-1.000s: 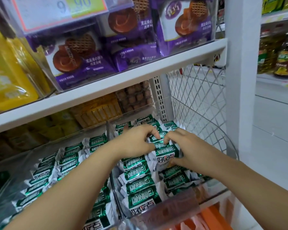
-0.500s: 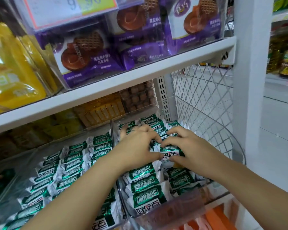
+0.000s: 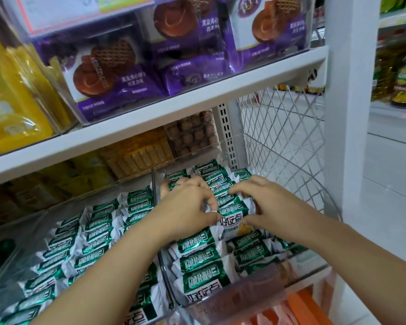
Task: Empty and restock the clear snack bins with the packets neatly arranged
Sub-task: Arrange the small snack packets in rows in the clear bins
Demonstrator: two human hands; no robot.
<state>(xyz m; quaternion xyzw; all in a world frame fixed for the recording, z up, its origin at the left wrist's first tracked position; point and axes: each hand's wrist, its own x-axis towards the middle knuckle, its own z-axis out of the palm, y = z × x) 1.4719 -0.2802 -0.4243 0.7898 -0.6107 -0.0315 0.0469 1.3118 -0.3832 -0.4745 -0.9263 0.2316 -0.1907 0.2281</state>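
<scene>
Both hands meet over the clear bin [image 3: 256,292] at lower centre of the frame. The left hand [image 3: 185,207] and right hand [image 3: 272,205] each have fingers curled, pinching opposite edges of one green-and-white snack packet [image 3: 233,219] standing among the rows. Pushed in carelessly, it could topple its slippery neighbours, skew the row, or crush the snack inside, since the bin looks nearly full.
</scene>
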